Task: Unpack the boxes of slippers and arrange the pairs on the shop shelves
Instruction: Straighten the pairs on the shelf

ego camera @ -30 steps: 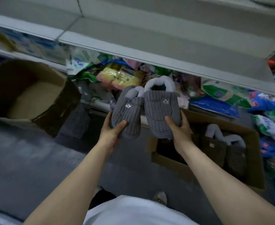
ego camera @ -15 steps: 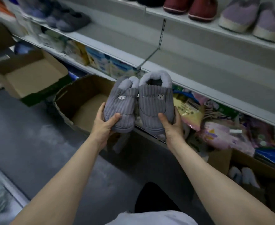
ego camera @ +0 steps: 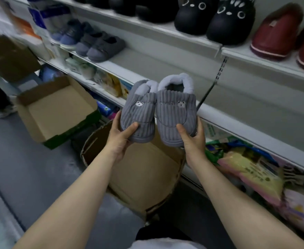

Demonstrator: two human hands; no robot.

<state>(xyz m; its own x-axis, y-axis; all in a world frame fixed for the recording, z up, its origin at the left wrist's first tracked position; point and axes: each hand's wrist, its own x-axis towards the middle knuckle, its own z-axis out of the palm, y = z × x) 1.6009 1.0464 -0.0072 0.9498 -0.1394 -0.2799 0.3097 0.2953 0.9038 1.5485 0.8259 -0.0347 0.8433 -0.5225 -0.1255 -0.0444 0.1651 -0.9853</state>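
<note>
Slippers (ego camera: 158, 112) side by side before shelf (ego camera: 237, 121).

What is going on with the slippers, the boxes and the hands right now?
Left hand: holds the left grey slipper by its toe.
Right hand: holds the right grey slipper by its toe.
Green-sided box: open.
Box below the hands: open.
Black slippers: on the top shelf.

White shelves (ego camera: 165, 72) run in tiers along wall. Top tier: black slippers (ego camera: 214, 18) with face print, red pair (ego camera: 280, 33) just beside them at right. Next tier: grey-blue pairs (ego camera: 93, 44) lined up at left, rest of board bare. Lower tiers stuffed with packaged goods (ego camera: 251, 169). Grey floor (ego camera: 30, 173): two open cartons (ego camera: 57, 112) parked near shelf base, one just beside other.
</note>
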